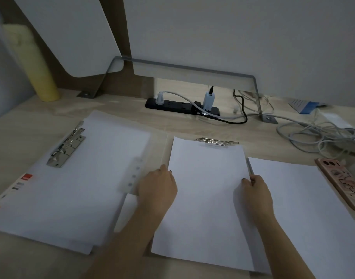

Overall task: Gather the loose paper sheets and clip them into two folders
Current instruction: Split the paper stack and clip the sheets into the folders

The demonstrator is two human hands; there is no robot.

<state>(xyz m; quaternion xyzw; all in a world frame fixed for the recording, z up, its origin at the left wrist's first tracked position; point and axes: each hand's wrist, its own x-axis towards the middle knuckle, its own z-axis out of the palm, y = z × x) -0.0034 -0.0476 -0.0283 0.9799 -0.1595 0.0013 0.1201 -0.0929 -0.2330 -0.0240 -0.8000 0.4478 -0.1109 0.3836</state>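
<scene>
No legible text anywhere. The red label (27, 176) on the left folder (15, 200) is just a blur. Print on the blue-white card (299, 104) at back right is too small to read.

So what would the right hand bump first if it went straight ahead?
Probably the clip at the far end of the paper. The right hand points along the paper's edge towards it, though depth is hard to judge.
</scene>
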